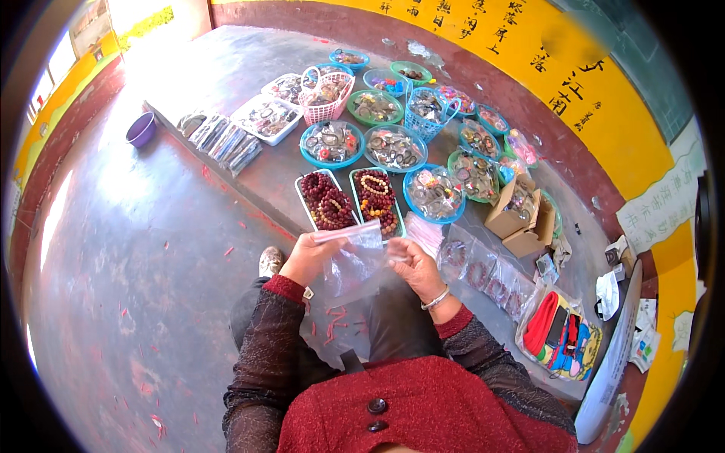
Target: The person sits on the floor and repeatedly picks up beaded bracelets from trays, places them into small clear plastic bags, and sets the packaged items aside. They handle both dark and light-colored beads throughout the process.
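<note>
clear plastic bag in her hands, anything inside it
The clear plastic bag, pinched between left hand and right hand, looks empty; fingers cover its edges.

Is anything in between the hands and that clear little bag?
No, nothing is. The left hand and right hand both pinch the clear plastic bag directly, holding it above the lap, just short of the trays of beads.

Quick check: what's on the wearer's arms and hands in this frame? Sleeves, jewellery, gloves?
No gloves; both hands are bare. Left hand and right hand come out of dark, sheer, speckled sleeves with red ribbed cuffs. A silver bangle sits on the right wrist. The sleeves join a red top with dark buttons.
</note>
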`<state>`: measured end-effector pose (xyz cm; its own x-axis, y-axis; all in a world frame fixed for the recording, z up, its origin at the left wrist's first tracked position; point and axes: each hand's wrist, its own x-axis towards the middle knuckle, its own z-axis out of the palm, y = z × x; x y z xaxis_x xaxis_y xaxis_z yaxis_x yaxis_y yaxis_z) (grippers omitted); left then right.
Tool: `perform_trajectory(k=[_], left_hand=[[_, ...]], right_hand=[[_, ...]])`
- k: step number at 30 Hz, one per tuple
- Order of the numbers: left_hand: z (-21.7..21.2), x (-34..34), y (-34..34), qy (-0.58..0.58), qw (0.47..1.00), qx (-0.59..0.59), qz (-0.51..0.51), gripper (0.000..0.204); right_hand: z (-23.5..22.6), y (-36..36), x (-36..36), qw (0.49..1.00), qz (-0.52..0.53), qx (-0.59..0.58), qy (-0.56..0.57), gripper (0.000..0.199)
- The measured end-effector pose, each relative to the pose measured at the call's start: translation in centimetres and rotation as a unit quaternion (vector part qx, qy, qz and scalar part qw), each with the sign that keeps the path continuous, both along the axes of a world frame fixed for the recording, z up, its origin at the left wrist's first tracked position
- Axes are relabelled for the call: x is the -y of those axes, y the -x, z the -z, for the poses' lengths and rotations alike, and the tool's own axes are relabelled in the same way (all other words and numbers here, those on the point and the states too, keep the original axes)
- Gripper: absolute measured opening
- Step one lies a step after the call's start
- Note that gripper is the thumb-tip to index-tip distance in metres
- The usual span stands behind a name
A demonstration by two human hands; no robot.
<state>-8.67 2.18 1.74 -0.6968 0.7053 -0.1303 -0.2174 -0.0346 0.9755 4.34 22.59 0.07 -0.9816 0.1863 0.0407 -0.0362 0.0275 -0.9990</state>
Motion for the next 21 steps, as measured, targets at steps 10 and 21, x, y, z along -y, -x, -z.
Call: perform_trajectory(k=[10, 21], left_hand=[[-0.5, 0.2, -1.6, 0.079, 0.979, -0.102, 0.159, 0.016], [-0.2, -0.4, -1.2, 0.026, 0.907, -0.333, -0.257, 0.022]], right_hand=[[-3.7, 0.2, 1.6, 0.896, -0.121, -0.020, -0.426, 0.023], [-1.4, 0.2, 0.7, 0.990, 0.049, 0.063, -0.120, 0.012]])
